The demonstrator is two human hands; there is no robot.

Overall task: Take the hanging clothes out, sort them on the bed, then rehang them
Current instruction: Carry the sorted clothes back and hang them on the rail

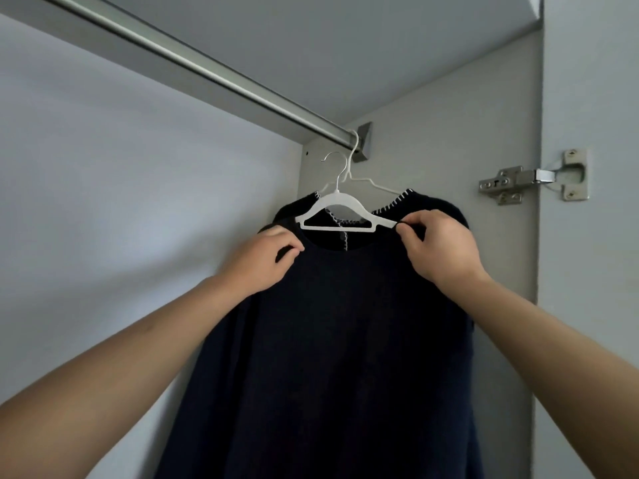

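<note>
A round brushed-metal closet rail (193, 63) runs from the upper left of the frame down to a metal bracket (363, 141) at centre right, where it meets the grey side panel (432, 133). The rail is bare along its whole visible length left of the hangers. The pale back wall (103, 167) fills the left half of the frame.

The left hand (262, 261), left of centre, pinches the left shoulder of a dark navy knit garment (339, 340) between thumb and curled fingers. The garment hangs down the centre to the lower edge of the frame. A white plastic hanger (340, 212) sits in its neckline; the hook of this hanger is below the rail and does not touch it.

Just behind it, a thin white wire hanger (371, 184) hooks over the rail beside the bracket and carries a dark garment with white whip-stitched trim (390, 205), close to the side panel.

The right hand (439, 243), right of centre, pinches the navy garment's right shoulder at the right tip of the plastic hanger.

At the right edge, a steel cabinet hinge (532, 179) joins the side panel to the door (594, 271).
</note>
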